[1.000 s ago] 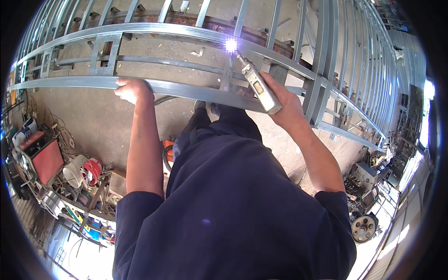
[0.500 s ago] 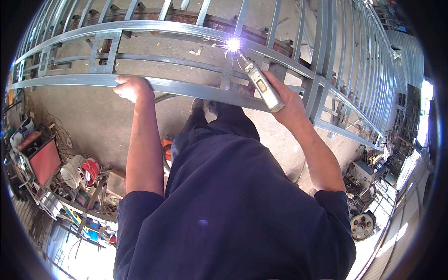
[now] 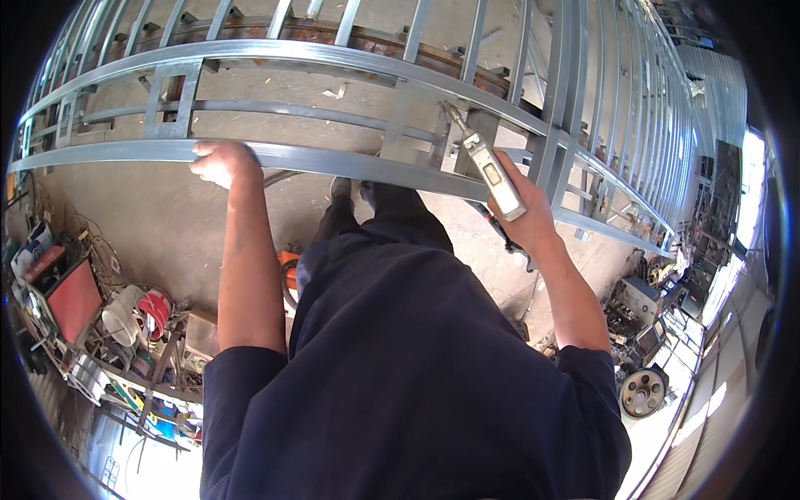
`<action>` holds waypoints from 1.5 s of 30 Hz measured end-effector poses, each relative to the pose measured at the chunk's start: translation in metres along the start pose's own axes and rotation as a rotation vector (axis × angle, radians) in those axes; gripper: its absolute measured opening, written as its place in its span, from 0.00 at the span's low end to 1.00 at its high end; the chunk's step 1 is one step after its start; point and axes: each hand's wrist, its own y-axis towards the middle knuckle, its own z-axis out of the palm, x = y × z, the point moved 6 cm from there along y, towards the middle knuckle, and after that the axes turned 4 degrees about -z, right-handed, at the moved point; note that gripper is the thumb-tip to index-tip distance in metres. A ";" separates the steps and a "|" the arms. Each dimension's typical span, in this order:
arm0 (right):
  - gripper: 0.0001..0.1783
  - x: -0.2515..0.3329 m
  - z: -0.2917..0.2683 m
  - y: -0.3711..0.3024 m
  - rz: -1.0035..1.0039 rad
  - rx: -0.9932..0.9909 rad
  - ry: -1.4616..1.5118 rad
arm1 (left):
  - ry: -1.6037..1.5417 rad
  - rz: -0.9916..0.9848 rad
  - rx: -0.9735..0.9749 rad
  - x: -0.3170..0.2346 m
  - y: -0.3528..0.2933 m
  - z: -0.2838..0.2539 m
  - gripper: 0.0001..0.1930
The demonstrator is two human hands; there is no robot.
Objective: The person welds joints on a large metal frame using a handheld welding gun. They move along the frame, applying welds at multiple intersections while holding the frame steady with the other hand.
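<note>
A pale metal-bodied welding torch (image 3: 497,185) is in my right hand (image 3: 531,218), its fingers closed round the body. The thin nozzle points up and left, at a square plate between two long rails; no spark shows at its tip. My left hand (image 3: 227,163) grips the near rail (image 3: 333,161) of a shiny steel frame, fingers curled over its top. Beyond it runs the far rail (image 3: 333,57), joined to the near one by small plates, one with a square cut-out (image 3: 173,100). Thin upright bars stretch away past the far rail.
Paired upright posts (image 3: 560,92) stand right of the torch. A dark cable-like thing (image 3: 504,232) hangs below it. On the left lie a red panel (image 3: 75,302), a white bucket (image 3: 122,315) and clutter. A spoked wheel (image 3: 643,393) and machinery sit at right.
The bright welding arc at the far rail has gone out. My right hand has drawn the torch back and right, off that rail. My left hand keeps hold of the near rail.
</note>
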 end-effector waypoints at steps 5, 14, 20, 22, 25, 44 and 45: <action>0.42 -0.007 -0.004 -0.002 -0.049 -0.085 -0.040 | -0.009 -0.006 0.008 0.001 0.003 0.001 0.33; 0.48 -0.001 -0.001 0.003 -0.081 -0.104 -0.169 | -0.038 -0.038 0.046 -0.003 -0.002 -0.002 0.33; 0.48 -0.001 -0.003 0.003 -0.092 -0.094 -0.185 | -0.048 -0.038 0.068 -0.006 -0.006 -0.005 0.33; 0.48 -0.001 -0.002 0.004 -0.093 -0.096 -0.188 | -0.046 -0.024 0.064 -0.005 -0.003 -0.004 0.33; 0.47 0.001 -0.002 0.004 -0.092 -0.100 -0.179 | -0.024 -0.013 0.059 -0.003 -0.001 -0.003 0.32; 0.47 -0.003 -0.010 0.002 -0.044 -0.056 -0.124 | -0.047 -0.007 0.069 -0.004 -0.003 -0.003 0.33; 0.46 -0.003 -0.010 0.002 -0.049 -0.055 -0.126 | -0.045 -0.007 0.071 -0.003 -0.003 -0.003 0.33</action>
